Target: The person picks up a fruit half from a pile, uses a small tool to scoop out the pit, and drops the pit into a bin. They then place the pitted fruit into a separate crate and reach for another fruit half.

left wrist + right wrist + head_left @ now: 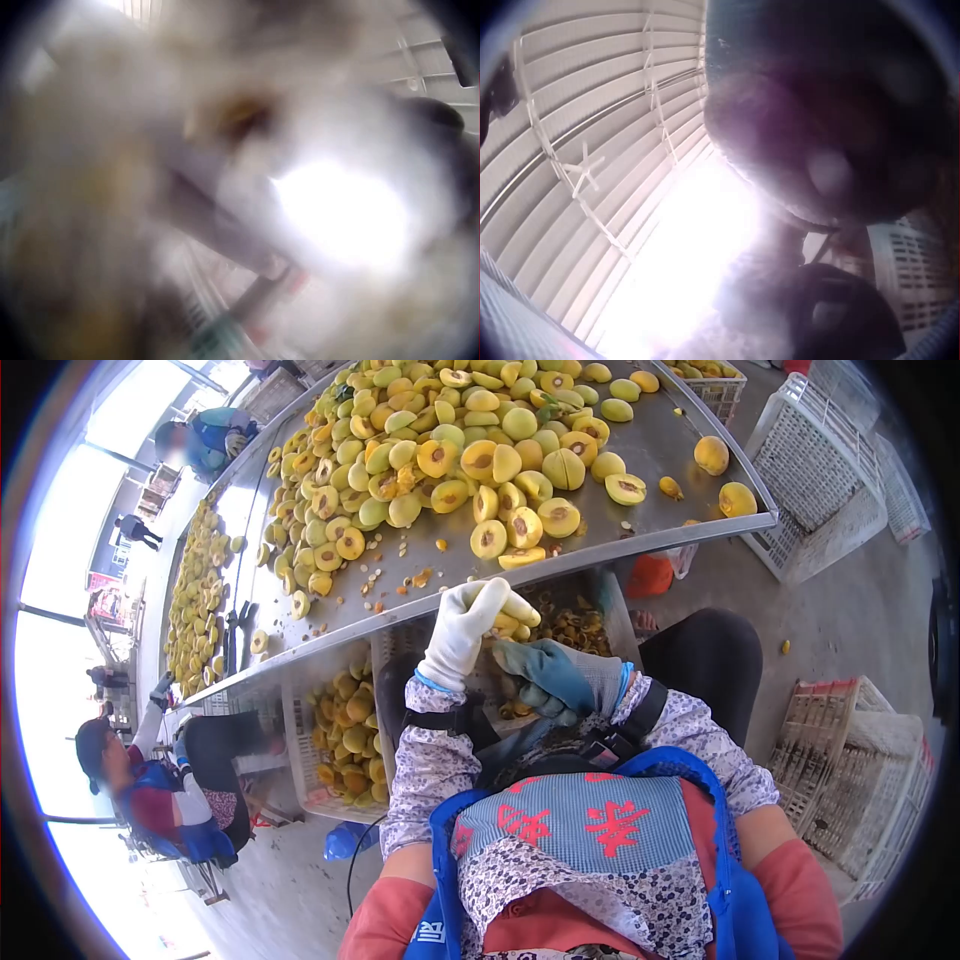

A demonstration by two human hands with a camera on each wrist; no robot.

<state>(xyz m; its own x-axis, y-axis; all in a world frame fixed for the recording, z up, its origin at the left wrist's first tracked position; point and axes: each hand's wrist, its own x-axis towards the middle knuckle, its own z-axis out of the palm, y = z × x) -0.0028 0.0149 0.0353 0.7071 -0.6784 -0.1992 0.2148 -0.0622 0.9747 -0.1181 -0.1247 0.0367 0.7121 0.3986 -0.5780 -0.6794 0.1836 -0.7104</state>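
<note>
In the head view, my left hand (pixel 465 628) in a white glove grips yellow fruit (pixel 508 626) just past the table's front edge. My right hand (pixel 562 678), in a blue and grey glove, is close beside and below that fruit with its fingers curled; whether it holds anything is hidden. Halved and whole yellow-green fruit (pixel 520 425) lies heaped on the metal table (pixel 400 612) above both hands. The left wrist view is blurred. A dark, blurred part of the right glove (pixel 795 97) fills the upper right of the right wrist view.
Under the table edge, one crate holds fruit (pixel 350 730) and another container holds darker scraps (pixel 575 622). White plastic crates (pixel 815 470) stand at the right, with more crates (pixel 850 780) lower down. Another person (pixel 165 800) sits at the left by the table.
</note>
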